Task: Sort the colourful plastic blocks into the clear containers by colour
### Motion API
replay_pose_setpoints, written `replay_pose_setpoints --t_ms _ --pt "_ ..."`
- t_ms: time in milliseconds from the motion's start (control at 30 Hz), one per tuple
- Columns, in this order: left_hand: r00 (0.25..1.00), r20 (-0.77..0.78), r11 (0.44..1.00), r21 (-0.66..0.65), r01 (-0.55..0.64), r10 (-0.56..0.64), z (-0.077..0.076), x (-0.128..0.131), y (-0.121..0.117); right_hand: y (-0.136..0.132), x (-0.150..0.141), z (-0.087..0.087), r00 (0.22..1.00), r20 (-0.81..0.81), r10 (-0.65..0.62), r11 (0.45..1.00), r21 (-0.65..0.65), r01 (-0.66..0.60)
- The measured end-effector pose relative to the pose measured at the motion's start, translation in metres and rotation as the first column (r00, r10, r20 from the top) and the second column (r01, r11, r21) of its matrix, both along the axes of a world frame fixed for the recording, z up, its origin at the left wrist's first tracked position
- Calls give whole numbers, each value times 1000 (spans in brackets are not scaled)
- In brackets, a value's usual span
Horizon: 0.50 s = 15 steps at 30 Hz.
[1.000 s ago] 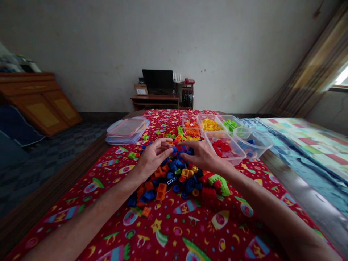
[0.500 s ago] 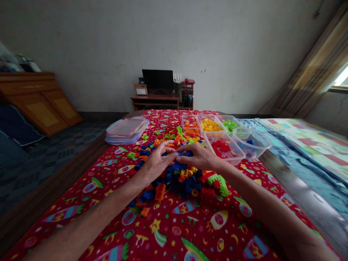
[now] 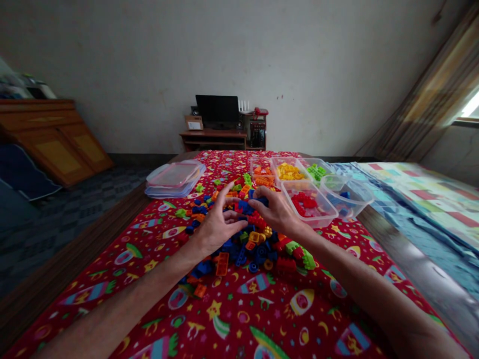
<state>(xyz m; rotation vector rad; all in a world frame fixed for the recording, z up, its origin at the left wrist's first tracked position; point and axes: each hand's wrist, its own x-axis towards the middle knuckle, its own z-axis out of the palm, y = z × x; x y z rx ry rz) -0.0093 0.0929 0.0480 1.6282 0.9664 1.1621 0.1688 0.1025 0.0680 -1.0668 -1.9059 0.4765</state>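
A heap of mixed plastic bricks [image 3: 247, 244], blue, orange, red, yellow and green, lies on a red patterned tablecloth [image 3: 239, 319]. My left hand [image 3: 217, 224] hovers over the heap's left side with fingers spread, holding nothing. My right hand [image 3: 275, 212] is beside it, its fingers curled round blue bricks [image 3: 258, 201] at the far side of the heap. The two hands are a little apart.
Clear tubs stand at the far right: orange bricks [image 3: 262, 175], yellow bricks [image 3: 290, 170], green bricks [image 3: 317, 171], red bricks [image 3: 307, 202], and a round bowl with blue bricks [image 3: 346, 195]. Stacked lids [image 3: 174, 178] lie at the far left. A bed [image 3: 422, 199] flanks the table's right edge.
Both hands were pressed together on the heap half a second ago. They have since lifted and parted; my left hand has opened, my right has come up with blue bricks.
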Motion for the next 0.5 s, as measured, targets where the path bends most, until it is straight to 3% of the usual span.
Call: replay_pose_setpoints --t_ms 133,233,367,500 --pt "993 -121 995 95 15 -3 -3 -5 5 12 16 9 989 -104 -103 994 24 106" --pt "978 -207 987 161 19 15 -4 -11 12 23 48 27 966 -112 -232 966 90 243" --pt "966 -253 978 209 -1 55 -1 -17 19 35 114 46 886 10 -463 879 132 458" --pt "953 -297 971 237 8 65 6 -24 23 39 182 42 739 156 -655 755 107 647"
